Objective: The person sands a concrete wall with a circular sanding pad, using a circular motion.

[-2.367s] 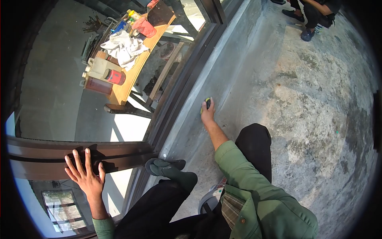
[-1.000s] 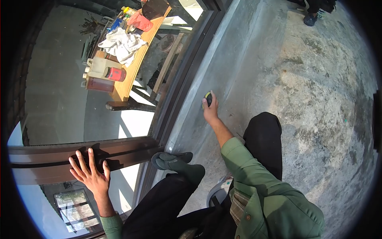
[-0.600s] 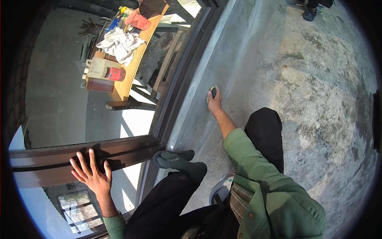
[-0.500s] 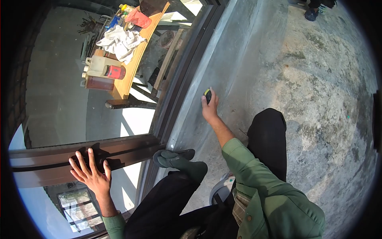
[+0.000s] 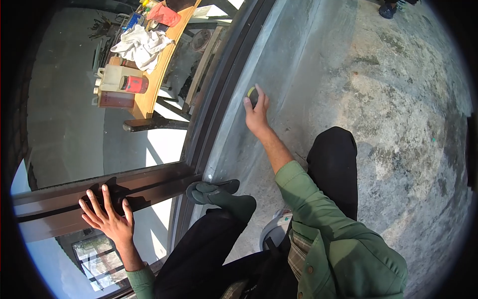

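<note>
My left hand (image 5: pixel 110 219) lies with fingers spread against the brown window frame (image 5: pixel 159 182) at the lower left. A small black and yellow object (image 5: pixel 253 96) is gripped in my right hand (image 5: pixel 258 113). Its kind cannot be made out, as the fingers cover part of it. That hand rests at the smooth grey concrete ledge (image 5: pixel 226 124) running along the foot of the window, its arm stretched away from my body.
Behind the glass stands a wooden table (image 5: pixel 167 62) with a white cloth (image 5: pixel 142 47), a plastic jug (image 5: pixel 115 87) and a red-labelled jar (image 5: pixel 133 83). A pale bucket (image 5: pixel 271 231) sits between my legs. Another person's shoe (image 5: pixel 387 11) shows at the top right.
My right hand has slid farther forward along the ledge with the black and yellow object. My left hand stays on the frame. The whole view has shifted slightly.
</note>
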`<state>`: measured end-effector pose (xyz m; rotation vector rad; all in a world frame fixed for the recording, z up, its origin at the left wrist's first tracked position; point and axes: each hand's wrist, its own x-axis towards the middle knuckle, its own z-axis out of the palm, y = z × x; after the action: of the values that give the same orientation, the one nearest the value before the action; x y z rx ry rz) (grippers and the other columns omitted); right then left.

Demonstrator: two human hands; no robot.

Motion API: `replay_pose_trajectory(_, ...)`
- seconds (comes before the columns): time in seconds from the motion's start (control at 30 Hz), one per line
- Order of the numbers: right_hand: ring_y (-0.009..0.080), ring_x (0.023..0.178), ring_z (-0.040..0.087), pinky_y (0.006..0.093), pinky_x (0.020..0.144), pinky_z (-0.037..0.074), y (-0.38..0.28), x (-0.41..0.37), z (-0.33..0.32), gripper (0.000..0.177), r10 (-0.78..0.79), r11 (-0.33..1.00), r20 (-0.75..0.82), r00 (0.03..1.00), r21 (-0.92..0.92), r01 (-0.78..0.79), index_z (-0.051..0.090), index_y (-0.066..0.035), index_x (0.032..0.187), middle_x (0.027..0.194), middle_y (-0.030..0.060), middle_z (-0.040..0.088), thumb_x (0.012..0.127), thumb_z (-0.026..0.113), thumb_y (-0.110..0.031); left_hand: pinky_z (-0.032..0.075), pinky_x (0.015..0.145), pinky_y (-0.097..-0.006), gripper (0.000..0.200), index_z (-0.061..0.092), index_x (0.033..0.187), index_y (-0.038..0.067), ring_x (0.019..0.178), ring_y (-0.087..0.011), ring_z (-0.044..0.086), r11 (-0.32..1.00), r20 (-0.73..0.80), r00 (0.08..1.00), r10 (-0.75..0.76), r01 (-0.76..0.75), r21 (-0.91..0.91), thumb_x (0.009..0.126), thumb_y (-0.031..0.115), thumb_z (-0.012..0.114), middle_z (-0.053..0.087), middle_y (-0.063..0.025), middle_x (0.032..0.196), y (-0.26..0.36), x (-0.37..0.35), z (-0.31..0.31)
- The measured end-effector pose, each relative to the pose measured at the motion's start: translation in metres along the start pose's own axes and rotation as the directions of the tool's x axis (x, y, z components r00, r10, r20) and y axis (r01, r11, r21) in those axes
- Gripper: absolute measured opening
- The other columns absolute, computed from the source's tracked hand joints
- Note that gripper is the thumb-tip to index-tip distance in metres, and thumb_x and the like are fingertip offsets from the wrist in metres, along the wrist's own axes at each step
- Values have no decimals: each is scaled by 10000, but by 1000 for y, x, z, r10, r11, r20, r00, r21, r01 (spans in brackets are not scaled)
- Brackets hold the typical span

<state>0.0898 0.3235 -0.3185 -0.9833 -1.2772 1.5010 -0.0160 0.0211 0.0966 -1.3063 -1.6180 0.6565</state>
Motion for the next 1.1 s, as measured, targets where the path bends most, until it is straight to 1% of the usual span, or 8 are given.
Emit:
replay_pose_trajectory(0.13,454,1367,287,563,1181,258,20,45,-16,686,42,999,-55,998,-12,-42,185,-188,1610,1494,269,241,1046,542,-346,53,1257,-531,619,443,1565,269,1564,-375,186,1000,-14,1000,-9,9,1,997,493,543,293,-84,1681,0,1,2)
replay_pose_trajectory(0.27,456,1370,284,558,1181,259,72,1,2,680,324,946,-44,945,26,-323,192,-181,1606,1492,271,248,1048,535,-361,33,1259,-530,596,481,1542,269,1562,-397,186,999,-3,999,-37,37,-24,990,480,553,310,-101,1672,-1,0,5)
replay_pose_trajectory(0.5,446,1374,268,577,1183,232,10,0,4,709,13,999,-10,1000,-34,-13,168,-161,1606,1509,263,214,1040,542,-367,64,1256,-526,598,458,1558,265,1561,-364,203,1000,-41,999,-5,5,-9,1011,500,522,313,-79,1674,1,4,4)
replay_pose_trajectory(0.67,450,1362,270,596,1168,228,60,-24,17,677,339,941,-57,939,34,-338,180,-153,1599,1508,272,204,1051,524,-354,51,1256,-531,598,477,1546,270,1556,-389,210,999,-33,999,-31,31,-12,998,499,542,323,-96,1667,-2,0,5)
replay_pose_trajectory(0.8,454,1370,272,596,1171,231,18,-53,23,679,184,982,10,983,-49,-183,183,-161,1607,1511,277,221,1050,521,-352,50,1258,-521,595,477,1546,266,1556,-387,211,1000,12,1000,-6,6,-4,1002,501,533,323,-97,1667,-2,-1,2)
replay_pose_trajectory(0.9,462,1370,276,604,1167,233,16,-3,2,702,-105,992,-9,994,-74,105,178,-165,1611,1511,285,218,1042,532,-372,62,1259,-523,596,449,1562,273,1563,-363,197,1000,-31,999,-14,14,-2,1013,495,518,306,-70,1678,2,3,3)
replay_pose_trajectory(0.97,465,1358,284,608,1158,239,42,7,-3,687,145,989,-60,988,-8,-146,192,-153,1602,1487,286,236,1045,531,-368,54,1259,-520,590,465,1552,272,1560,-373,204,1000,-25,1000,-12,12,-1,1009,495,523,316,-79,1672,0,0,2)
replay_pose_trajectory(1.1,451,1348,289,583,1155,255,72,-40,18,647,293,956,-17,956,-12,-293,218,-144,1591,1471,281,242,1056,516,-352,34,1260,-516,594,479,1544,271,1559,-382,204,999,-35,999,-33,32,-15,999,502,535,326,-86,1666,-1,3,7)
